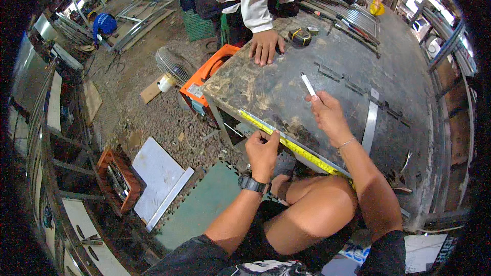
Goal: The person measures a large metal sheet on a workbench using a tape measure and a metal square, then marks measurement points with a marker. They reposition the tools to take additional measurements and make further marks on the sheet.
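My left hand point(263, 154) pinches a yellow tape measure blade point(303, 152) at the near edge of the dark metal table point(255, 89). The blade lies along a narrow silver metal strip, and its right end disappears by my raised knee. Above the tabletop, my right hand point(330, 116) holds a white marker point(308, 84), its dark tip pointing up and away to the left. A co-worker's hand point(265, 47) rests on the far left corner of the table, beside a black-and-yellow tape measure case point(300, 37).
On the tabletop lie a flat silver bar point(370, 122), small dark metal pieces point(329, 71) and long rods. An orange machine point(197, 84) and a fan point(173, 66) stand off the table's left side. Lower left are a reddish crate point(128, 194) and a pale sheet point(156, 174).
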A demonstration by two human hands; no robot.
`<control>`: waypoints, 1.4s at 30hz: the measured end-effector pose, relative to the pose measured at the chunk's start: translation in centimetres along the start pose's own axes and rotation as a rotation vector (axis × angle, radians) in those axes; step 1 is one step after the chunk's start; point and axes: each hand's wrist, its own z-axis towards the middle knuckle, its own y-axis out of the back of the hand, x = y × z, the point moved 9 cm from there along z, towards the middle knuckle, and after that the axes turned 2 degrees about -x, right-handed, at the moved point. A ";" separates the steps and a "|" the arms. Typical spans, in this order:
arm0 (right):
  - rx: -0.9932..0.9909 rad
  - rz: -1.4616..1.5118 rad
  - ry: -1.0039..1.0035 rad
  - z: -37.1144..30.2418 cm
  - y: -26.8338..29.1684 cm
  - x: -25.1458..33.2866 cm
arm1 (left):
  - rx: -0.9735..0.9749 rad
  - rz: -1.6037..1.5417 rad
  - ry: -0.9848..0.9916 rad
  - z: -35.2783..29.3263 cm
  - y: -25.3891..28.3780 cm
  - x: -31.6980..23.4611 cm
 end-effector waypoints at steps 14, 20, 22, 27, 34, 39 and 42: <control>-0.127 0.073 0.270 3.9 -3.4 0.6 | -0.087 -0.074 0.056 -0.7 -0.6 0.8; -0.131 0.275 0.316 2.9 -4.7 3.4 | -0.066 -0.274 0.014 -1.4 -0.2 -0.6; -0.057 0.242 0.314 2.8 -6.5 3.8 | -0.018 -0.547 0.115 -1.7 -1.2 0.0; 0.084 0.258 0.157 2.6 -9.0 1.8 | -0.126 -0.292 0.026 -1.2 -0.7 -0.1; -0.025 -0.271 0.956 5.2 -14.2 11.1 | 0.049 -0.271 0.143 -1.5 -0.4 -0.3; 0.071 -0.257 0.718 9.2 -18.6 11.0 | 0.011 -0.282 0.017 -1.3 0.1 -2.3; 0.188 -0.150 0.577 6.9 -17.0 9.0 | 0.027 -0.053 0.171 -1.6 0.1 -1.0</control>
